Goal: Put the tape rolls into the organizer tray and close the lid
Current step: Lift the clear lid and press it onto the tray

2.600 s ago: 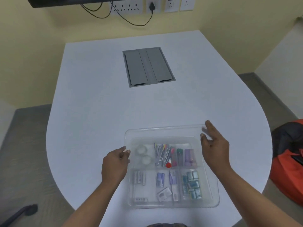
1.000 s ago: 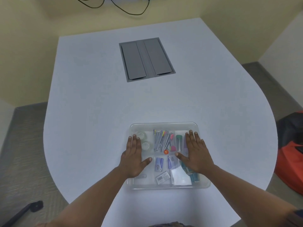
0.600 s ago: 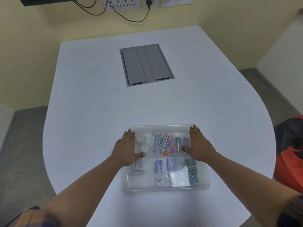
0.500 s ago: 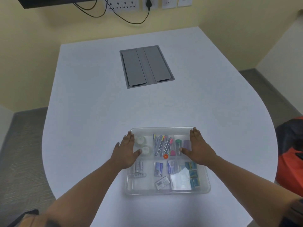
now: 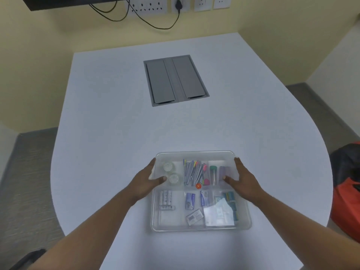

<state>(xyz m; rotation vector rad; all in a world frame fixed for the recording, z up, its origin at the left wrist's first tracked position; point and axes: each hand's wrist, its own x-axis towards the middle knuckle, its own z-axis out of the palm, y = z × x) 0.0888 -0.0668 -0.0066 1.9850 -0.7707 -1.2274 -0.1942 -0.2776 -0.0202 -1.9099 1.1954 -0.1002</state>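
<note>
A clear plastic organizer tray (image 5: 200, 228) sits near the table's front edge with its transparent lid (image 5: 194, 154) lying flat on top. Two clear tape rolls (image 5: 171, 173) lie in the back left compartment, seen through the lid. My left hand (image 5: 145, 181) grips the tray's left side, thumb pressed on the lid. My right hand (image 5: 243, 181) grips the right side in the same way. Pens, batteries and small packets fill the other compartments.
The white table (image 5: 136, 133) has a grey cable hatch (image 5: 175, 80) set in its far middle. Wall sockets with black cables (image 5: 155, 24) are behind it. An orange and black bag (image 5: 346, 191) lies on the floor at the right.
The lid, held tilted above the tray 2.6 s ago, now lies flat on it. My hands pressed on top, then slid out to the tray's left and right edges.
</note>
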